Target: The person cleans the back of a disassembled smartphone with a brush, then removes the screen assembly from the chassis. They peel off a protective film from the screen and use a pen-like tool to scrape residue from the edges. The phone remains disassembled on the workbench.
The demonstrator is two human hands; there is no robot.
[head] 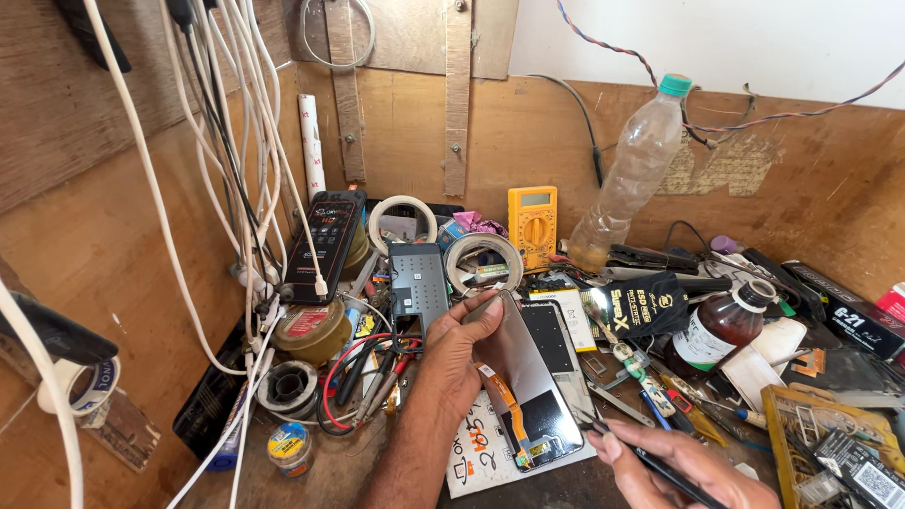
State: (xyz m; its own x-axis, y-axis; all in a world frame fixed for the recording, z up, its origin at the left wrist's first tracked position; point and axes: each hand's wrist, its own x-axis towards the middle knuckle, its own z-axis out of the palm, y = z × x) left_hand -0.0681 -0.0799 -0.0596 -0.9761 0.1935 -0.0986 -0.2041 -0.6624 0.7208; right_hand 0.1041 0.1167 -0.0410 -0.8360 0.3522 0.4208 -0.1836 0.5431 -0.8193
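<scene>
My left hand (pixel 457 356) grips a phone display panel (pixel 528 377) by its left edge and tilts it up, back side showing. An orange flex ribbon (pixel 509 401) runs down that back. My right hand (pixel 674 464) holds thin black tweezers (pixel 627 449) at the lower right, their tip close to the panel's lower right corner. A second phone body (pixel 550 336) lies flat just behind the panel, on white paper (pixel 476 457).
The wooden bench is crowded: a yellow multimeter (pixel 533 223), a clear plastic bottle (pixel 630 174), a brown glass bottle (pixel 718 327), tape rolls (pixel 483 260), solder spools (pixel 287 386), loose tools (pixel 650 386). White cables (pixel 236 141) hang at the left.
</scene>
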